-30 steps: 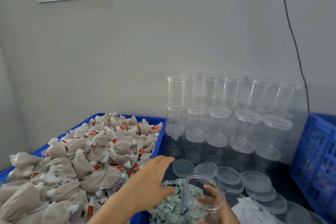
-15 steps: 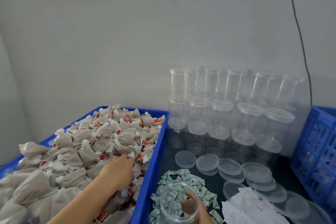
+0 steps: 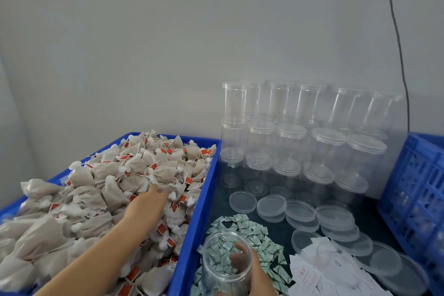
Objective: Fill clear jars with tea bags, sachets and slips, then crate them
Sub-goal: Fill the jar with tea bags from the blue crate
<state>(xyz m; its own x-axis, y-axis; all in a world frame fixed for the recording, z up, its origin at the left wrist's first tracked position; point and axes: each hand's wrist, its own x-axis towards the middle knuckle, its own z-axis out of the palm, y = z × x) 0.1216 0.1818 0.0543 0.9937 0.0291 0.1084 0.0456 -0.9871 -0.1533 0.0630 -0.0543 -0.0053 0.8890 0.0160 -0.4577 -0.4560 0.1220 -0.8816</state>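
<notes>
Left hand (image 3: pixel 147 204) sunk among tea bags (image 3: pixel 115 180) in blue bin (image 3: pixel 204 199), fingertips buried, grip impossible to judge. Right hand (image 3: pixel 249 269) curled round open clear jar (image 3: pixel 225 259), wrist cut off below; fingers blurred through plastic. Sachets (image 3: pixel 254 230) just beyond, slips (image 3: pixel 319 269) to its right, stacked jars (image 3: pixel 300 142) farther back.

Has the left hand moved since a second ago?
Yes. The left hand has crossed leftward over the blue bin's rim, from above the sachets to on the tea bags.
</notes>
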